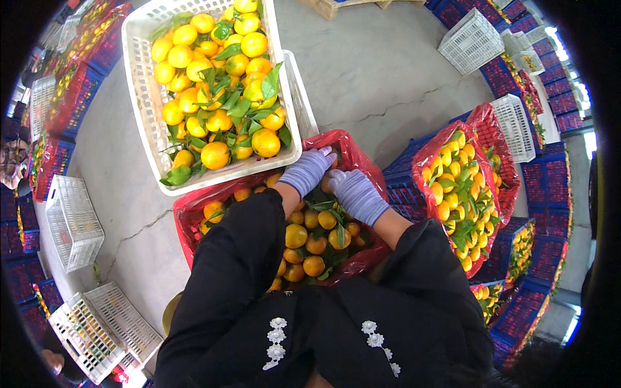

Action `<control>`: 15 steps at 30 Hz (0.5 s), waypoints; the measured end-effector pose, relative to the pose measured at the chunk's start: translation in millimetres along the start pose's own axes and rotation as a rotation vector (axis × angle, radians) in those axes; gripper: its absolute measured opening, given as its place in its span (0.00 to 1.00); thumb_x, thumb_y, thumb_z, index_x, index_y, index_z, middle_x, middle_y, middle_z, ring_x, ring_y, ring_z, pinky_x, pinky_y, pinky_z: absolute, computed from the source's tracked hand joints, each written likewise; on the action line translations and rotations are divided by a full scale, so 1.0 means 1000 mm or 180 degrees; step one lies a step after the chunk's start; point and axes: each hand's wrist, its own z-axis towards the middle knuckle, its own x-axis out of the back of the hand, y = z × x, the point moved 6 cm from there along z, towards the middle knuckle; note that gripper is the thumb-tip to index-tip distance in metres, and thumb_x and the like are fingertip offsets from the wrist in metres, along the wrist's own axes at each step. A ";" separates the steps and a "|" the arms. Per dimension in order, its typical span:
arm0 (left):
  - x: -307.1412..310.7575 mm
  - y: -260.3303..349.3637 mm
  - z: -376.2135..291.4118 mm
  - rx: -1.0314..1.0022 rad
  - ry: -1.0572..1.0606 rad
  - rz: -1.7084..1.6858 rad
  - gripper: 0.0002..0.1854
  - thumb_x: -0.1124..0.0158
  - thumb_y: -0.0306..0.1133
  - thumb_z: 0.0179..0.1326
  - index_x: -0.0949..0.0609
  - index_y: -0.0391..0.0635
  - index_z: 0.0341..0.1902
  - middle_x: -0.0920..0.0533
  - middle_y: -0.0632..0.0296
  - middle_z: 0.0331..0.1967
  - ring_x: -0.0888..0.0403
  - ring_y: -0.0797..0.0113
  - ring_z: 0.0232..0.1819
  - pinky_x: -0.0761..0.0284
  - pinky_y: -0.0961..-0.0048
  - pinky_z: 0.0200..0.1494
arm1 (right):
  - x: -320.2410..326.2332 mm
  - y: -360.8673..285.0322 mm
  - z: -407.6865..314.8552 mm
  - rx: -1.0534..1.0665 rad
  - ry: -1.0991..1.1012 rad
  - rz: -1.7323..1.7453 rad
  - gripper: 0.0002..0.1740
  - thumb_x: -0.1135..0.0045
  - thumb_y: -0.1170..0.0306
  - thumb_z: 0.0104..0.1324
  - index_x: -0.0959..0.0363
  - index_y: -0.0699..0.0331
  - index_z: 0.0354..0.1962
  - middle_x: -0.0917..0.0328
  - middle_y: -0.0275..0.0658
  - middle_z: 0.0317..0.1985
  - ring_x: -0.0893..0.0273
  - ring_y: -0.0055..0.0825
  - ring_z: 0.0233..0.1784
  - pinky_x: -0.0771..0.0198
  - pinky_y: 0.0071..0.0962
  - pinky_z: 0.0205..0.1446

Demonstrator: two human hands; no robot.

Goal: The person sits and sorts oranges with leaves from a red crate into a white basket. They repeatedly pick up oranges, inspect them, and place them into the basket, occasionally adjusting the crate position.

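My left hand (309,169), in a striped purple-grey knit glove, reaches to the far side of a crate lined with red plastic film (356,154). My right hand (360,196), gloved alike, is bent just beside it, fingertips close to the left ones. Below both hands lie orange mandarins (315,243) with green leaves (340,234), filling the lined crate. Part of a mandarin shows between the hands, but the fingers hide whether either grips it. Against the crate's far left side, a white plastic crate (140,104) holds yellow-orange mandarins (216,155) with leafy stems.
To the right stands a blue crate (405,186) with red film and mandarins (451,194) heaped in it. White crates stand on the concrete floor (359,63) at left (75,223), lower left (123,315) and upper right (471,42). A wooden pallet (320,7) lies ahead.
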 end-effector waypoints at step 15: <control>0.001 0.020 -0.097 0.0399 0.1367 -0.0354 0.26 0.48 0.26 0.64 0.23 0.49 0.68 0.24 0.53 0.70 0.29 0.52 0.73 0.38 0.55 0.76 | 0.012 0.014 0.014 0.0107 0.0353 0.0499 0.25 0.43 0.80 0.62 0.26 0.60 0.58 0.22 0.48 0.60 0.15 0.46 0.53 0.19 0.43 0.55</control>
